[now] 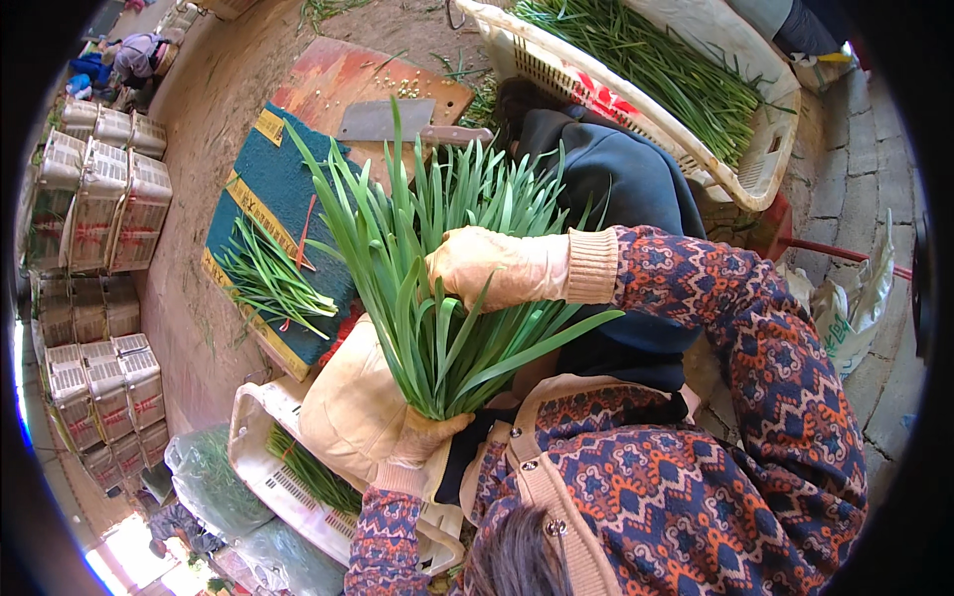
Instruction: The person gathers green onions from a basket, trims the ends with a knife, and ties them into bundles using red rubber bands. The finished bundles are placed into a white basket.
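My left hand [428, 439] is closed around the lower end of a bunch of long, flat green leaves [402, 298], which look like Chinese chives. The leaf tips fan upward and away from me. Across the middle of the bunch, my right hand [484, 268] curls its fingers around some leaves; its fingertips are partly hidden. More upright leaves [499, 186] stand just beyond the right hand, close to my dark-clad leg [618, 164]. Tan cloth [343, 395] covers my other knee beside the left hand.
A cleaver [387, 119] lies on a worn wooden board [335, 67], beside a teal mat [253, 164] holding a small bundle of leaves [276, 276]. White plastic crates of greens stand at upper right [782, 149] and lower left [242, 425]. Stacked crates [97, 201] line the left.
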The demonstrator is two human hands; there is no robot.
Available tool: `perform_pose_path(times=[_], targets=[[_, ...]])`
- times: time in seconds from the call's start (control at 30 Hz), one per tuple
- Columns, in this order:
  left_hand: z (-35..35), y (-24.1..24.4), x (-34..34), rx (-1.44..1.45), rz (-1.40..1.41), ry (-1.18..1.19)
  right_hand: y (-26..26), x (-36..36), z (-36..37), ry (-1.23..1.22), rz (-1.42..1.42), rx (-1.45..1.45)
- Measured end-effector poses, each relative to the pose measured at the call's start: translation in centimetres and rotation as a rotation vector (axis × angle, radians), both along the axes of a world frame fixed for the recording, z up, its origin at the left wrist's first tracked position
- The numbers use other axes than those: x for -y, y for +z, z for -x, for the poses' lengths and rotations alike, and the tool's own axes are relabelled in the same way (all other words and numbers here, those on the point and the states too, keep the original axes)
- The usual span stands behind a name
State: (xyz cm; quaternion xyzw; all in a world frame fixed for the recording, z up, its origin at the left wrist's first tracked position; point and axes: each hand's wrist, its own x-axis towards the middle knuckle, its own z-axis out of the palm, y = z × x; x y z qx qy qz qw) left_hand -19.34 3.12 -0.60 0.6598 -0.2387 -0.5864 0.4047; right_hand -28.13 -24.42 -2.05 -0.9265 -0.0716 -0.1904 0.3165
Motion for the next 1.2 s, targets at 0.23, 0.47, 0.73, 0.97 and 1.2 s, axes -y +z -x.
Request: perform_pose_path(times=[0.23, 0.47, 0.73, 0.97, 1.2], targets=[[-0.5, -0.7, -0.8, -0.089, -0.010, 0.032, 1.1, -0.7, -0.3, 0.039, 0.039, 0.001], [-1.6, -0.1, -0.6, 0.015, -0.051, -0.041, -1.3, -1.8, 0.8, -0.087, -0.105, 0.080], [-2.2, 0.0, -0.8, 0.188, -0.014, -0.106, 1.5, 0.0, 2.8, -0.143, -1.436, -0.004], [-3.9, 2.0, -0.5, 0.343, -0.048, -0.173, 5.0, 1.9, 2.0, -0.388, -0.798, -0.048], [-6.2, 7.4, 2.9, 1.129, 0.252, -0.376, 4.4, 1.3, 1.9, -0.438, -0.207, -0.130]])
